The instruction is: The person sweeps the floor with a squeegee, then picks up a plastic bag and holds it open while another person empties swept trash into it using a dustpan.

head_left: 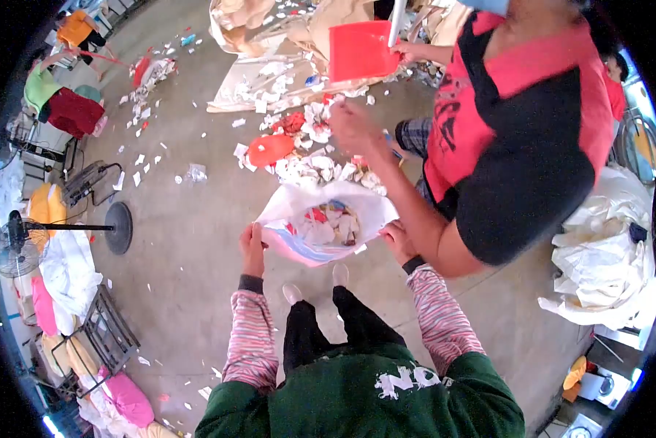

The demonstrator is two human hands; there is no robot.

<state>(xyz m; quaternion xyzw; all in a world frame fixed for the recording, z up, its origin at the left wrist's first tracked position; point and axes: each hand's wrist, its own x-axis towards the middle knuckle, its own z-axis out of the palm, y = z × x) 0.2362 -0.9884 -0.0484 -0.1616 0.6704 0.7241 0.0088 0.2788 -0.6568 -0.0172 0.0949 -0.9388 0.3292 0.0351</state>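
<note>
A white sack (pixel 284 204) hangs open between my hands, with paper and cloth scraps (pixel 331 226) inside. My left hand (pixel 252 244) is closed on its left rim, and my right hand (pixel 399 241) grips the right rim. Just beyond the sack, a pile of white scraps (pixel 317 169) lies on the floor beside a red piece (pixel 270 150). A co-worker (pixel 518 124) in a red and black shirt leans in from the right. One of the co-worker's hands, blurred, is above the pile; the other holds a red dustpan (pixel 364 51).
Brown sheets (pixel 247 80) with scraps lie ahead. A pedestal fan (pixel 118 228) stands at left near fabric bundles (pixel 72 270). White sacks (pixel 605 255) are heaped at right. Two other people (pixel 61 98) are at the far left, another behind the co-worker.
</note>
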